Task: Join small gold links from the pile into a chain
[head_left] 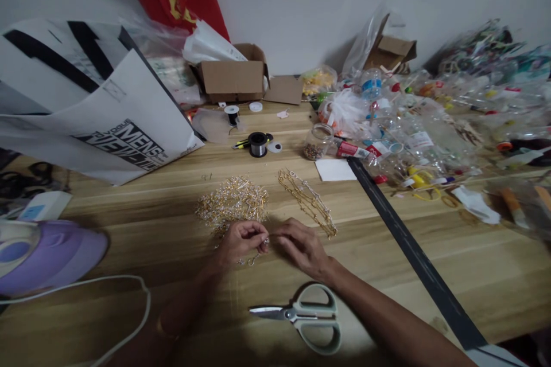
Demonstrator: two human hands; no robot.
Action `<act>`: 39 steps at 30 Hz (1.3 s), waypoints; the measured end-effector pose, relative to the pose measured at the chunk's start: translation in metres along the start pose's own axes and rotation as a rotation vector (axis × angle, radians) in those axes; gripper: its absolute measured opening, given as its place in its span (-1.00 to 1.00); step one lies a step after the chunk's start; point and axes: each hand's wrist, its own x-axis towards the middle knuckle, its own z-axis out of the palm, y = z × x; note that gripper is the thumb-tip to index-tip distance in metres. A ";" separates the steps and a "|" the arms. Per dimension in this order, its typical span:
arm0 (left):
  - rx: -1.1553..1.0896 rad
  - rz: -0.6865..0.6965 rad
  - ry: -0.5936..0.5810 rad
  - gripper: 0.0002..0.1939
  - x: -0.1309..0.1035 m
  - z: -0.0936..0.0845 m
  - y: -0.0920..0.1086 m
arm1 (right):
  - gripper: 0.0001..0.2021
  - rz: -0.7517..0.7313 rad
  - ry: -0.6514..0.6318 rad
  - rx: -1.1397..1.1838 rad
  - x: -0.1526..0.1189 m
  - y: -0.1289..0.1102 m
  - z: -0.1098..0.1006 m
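Observation:
My left hand (245, 241) is closed in a pinch on a small beaded chain (252, 261), whose loose end hangs below the fingers onto the table. Just to its right, my right hand (301, 246) has thumb and fingers pressed together; whatever lies between its fingertips is too small to make out. A heap of gold and silver beaded chains (235, 200) lies directly beyond my left hand. Several gold chains (307, 200) are laid out lengthwise beyond my right hand. Nearer to me, scissors (301, 315) with pale handles rest with blades pointing left.
Wire spools (258, 144), a bead jar (317, 142) and a white card (336, 170) stand farther back. A black strip (413, 246) crosses the right side, near many plastic bottles (422, 140). On the left are a white bag (107, 126), a purple appliance (64, 252) and a white cord (146, 298).

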 end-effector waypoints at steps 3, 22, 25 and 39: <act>0.020 -0.006 0.001 -0.69 0.000 0.000 0.000 | -0.81 0.166 0.053 0.091 0.002 0.003 0.004; 0.046 0.053 0.060 -0.77 0.001 0.006 -0.009 | -0.65 0.532 -0.027 0.456 0.003 0.003 0.010; 0.058 0.059 0.052 -0.76 0.002 0.006 -0.010 | -0.67 0.541 -0.026 0.446 0.003 0.003 0.010; 0.131 0.109 -0.020 -0.71 0.002 0.005 -0.008 | -0.71 0.512 0.011 0.422 0.004 0.001 0.009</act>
